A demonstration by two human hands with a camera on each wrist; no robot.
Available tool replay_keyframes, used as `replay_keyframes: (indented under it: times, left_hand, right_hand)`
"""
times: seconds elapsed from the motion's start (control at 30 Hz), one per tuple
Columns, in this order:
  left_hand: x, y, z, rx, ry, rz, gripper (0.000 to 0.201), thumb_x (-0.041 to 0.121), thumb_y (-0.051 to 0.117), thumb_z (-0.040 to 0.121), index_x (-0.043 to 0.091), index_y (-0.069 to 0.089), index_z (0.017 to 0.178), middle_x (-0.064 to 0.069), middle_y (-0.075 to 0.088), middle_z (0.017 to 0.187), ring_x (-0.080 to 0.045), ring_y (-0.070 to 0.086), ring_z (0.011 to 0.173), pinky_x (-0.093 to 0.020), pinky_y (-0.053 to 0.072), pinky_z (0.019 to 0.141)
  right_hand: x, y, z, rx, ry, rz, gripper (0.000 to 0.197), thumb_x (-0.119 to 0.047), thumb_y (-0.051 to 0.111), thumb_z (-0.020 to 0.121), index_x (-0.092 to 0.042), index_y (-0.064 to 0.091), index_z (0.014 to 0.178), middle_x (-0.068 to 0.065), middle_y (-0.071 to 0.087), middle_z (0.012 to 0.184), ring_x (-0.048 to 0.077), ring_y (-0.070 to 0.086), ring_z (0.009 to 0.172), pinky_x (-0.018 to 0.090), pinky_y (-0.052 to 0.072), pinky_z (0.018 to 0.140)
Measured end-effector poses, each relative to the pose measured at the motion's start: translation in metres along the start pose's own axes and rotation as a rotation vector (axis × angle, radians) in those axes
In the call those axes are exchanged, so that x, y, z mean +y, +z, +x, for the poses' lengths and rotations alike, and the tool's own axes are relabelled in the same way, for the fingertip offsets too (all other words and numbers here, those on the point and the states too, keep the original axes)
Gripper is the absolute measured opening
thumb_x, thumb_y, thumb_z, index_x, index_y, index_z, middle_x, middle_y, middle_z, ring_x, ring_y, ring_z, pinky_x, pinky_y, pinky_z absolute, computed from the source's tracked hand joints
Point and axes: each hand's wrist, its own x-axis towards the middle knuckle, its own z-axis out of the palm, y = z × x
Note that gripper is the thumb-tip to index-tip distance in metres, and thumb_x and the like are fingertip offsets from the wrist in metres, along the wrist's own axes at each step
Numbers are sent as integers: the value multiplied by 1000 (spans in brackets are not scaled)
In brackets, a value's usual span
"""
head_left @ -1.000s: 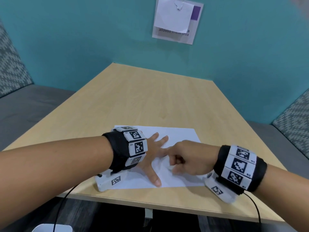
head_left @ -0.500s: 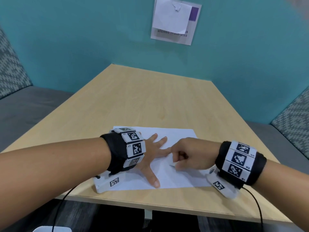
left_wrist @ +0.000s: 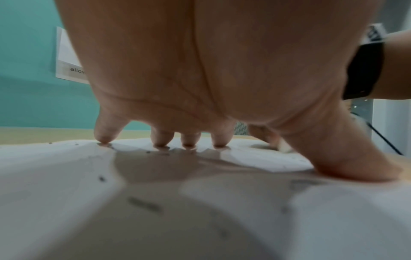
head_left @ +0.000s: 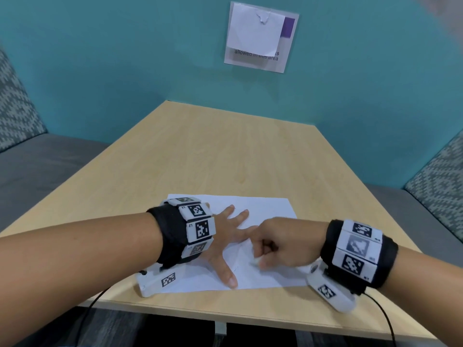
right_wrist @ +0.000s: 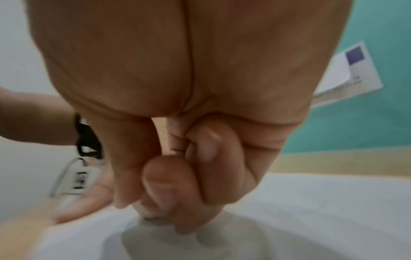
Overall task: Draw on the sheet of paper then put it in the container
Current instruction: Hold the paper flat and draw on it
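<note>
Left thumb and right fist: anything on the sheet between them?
Only bare sheet of paper with faint pencil marks between left thumb and right hand, per head view.

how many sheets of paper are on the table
1. The sheet of paper lies flat near the front edge of the table, under the spread left hand and the curled right hand. Another paper hangs on the wall sign, not the table.

The sheet of paper (head_left: 260, 211) lies at the near edge of the tabletop (head_left: 225, 151); left hand (head_left: 225, 236) on it, right hand (head_left: 283, 244) beside.
</note>
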Motion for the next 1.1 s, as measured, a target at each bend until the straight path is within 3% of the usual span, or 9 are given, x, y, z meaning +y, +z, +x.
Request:
replay_keyframes:
  times: [0.1,0.3,0.4,0.5,0.6,0.7,0.83,0.97,1.1]
  left_hand:
    - [-1,1,-1,-10,-9,-5,124,75,69,70,52,-27,147,4,-33,160,-30,-27,148,-74,-5,111]
    - [-2,4,2,7,2,10,126,76,69,69,49,-24,149,4,-31,161,-30,-26,149,-75,-5,110]
    - [-3,5,1,11,-2,2,126,77,68,68,50,-26,148,5,-32,161,-29,-26,149,-75,-7,110]
    - [-3,4,2,15,0,1,126,76,70,68,49,-22,150,3,-31,161,-30,-26,149,-75,-7,109]
    - [-3,3,2,3,6,15,127,77,68,69,47,-24,150,4,-32,161,-29,-27,149,-75,-6,110]
    - [-5,5,2,12,-3,6,127,79,67,67,47,-24,150,5,-33,160,-28,-27,148,-74,-7,110]
    - [-4,5,4,17,7,-1,127,77,70,67,49,-22,150,4,-32,161,-31,-27,148,-76,-7,109]
    - [-5,4,2,13,16,-20,126,78,70,67,55,-27,145,4,-32,160,-30,-27,148,-76,-8,109]
    - [-5,6,3,12,0,-10,129,78,70,65,51,-24,148,5,-32,161,-31,-27,148,-76,-7,108]
  right_hand:
    - [11,-12,2,76,69,-14,12,-23,67,85,-12,64,88,3,63,77,11,50,64,25,43,63]
    - [-1,1,-1,-23,-7,-14,23,-28,64,85,-5,63,87,13,65,80,12,48,64,30,45,64]
    - [10,-11,1,48,76,-24,13,-25,67,85,-12,65,89,-1,62,76,9,49,62,22,42,62]
    - [-4,3,-4,-13,11,-25,15,-25,65,85,-11,64,91,-10,54,71,3,46,60,17,39,61]
    - [1,-3,-2,-4,21,-25,16,-26,65,86,-10,63,86,4,61,74,8,46,61,22,41,62]
    - [9,-12,-2,51,99,-29,12,-25,66,85,-14,62,82,-3,59,73,9,47,61,22,40,60]
    - [-11,8,-7,-30,-17,-29,11,-25,64,85,-15,61,87,-11,54,71,5,46,62,22,42,64]
    - [5,-9,-2,50,72,-18,7,-25,66,85,-20,62,84,-7,59,74,8,49,64,21,41,62]
    - [-12,6,-7,-39,-13,-30,12,-25,65,85,-14,63,89,-4,59,77,9,49,66,25,45,66]
